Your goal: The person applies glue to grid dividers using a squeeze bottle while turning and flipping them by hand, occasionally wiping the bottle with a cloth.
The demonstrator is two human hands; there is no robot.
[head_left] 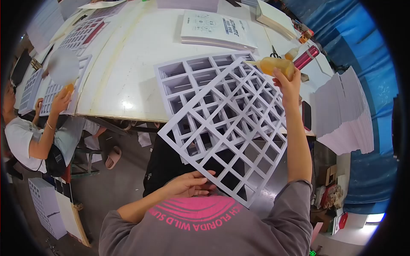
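Observation:
My right hand (287, 81) is closed around a squeeze bottle of amber glue (273, 66), its narrow nozzle pointing left over the far corner of a white lattice panel (221, 137). This panel lies slanted across a stack of similar white grids (171, 70) and juts past the table edge over my lap. At its near left edge, my left hand (192, 184) has its fingertips on the frame, thumb above and other fingers lower.
Packaged printed sheets (218, 30) lie at the back. Scissors (275, 52), a pink bottle (306, 57) and a phone (306, 115) are at right, by a tall paper stack (344, 113). A co-worker (47, 136) sits at left, handling grids.

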